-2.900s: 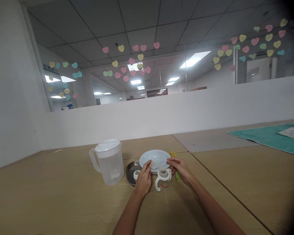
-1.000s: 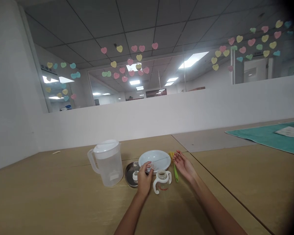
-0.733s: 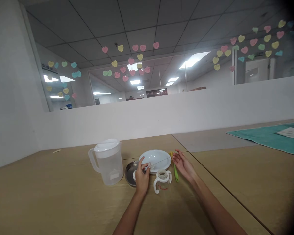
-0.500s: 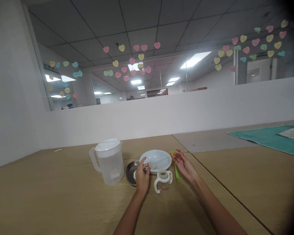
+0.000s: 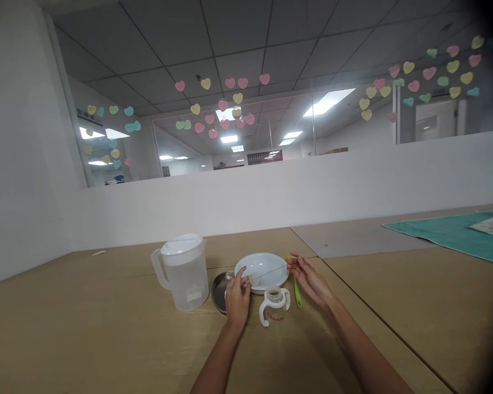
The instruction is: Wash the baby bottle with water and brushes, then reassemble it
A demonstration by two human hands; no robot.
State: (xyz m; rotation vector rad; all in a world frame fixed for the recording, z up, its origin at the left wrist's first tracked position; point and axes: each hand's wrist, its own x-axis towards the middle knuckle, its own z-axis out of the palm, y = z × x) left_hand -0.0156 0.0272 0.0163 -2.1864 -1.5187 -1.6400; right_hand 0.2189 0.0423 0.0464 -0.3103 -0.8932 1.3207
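My left hand (image 5: 237,300) pinches a small whitish round piece (image 5: 253,280), perhaps a bottle top, over the near left rim of a white bowl (image 5: 241,262). A thin rod (image 5: 273,270) runs from that piece to my right hand (image 5: 310,279), whose fingertips are closed on its other end. Just in front of the bowl stands an open clear baby bottle (image 5: 275,312) with a white two-handled holder and red print. A dark metal dish (image 5: 218,293) lies partly behind my left hand. Beside my right hand is a green-handled brush (image 5: 297,293) with a yellow head, partly covered.
A lidded translucent pitcher (image 5: 187,279) stands to the left on the wooden table (image 5: 127,339). A teal mat (image 5: 447,230) with a pale patterned sheet (image 5: 491,226) lies far right. Behind the table rises a white low wall (image 5: 230,202) with glass above it, dotted with heart-shaped notes.
My right hand's fingers have drawn closer together around the rod's end. My left hand and the whitish piece have barely moved. The view has shifted slightly.
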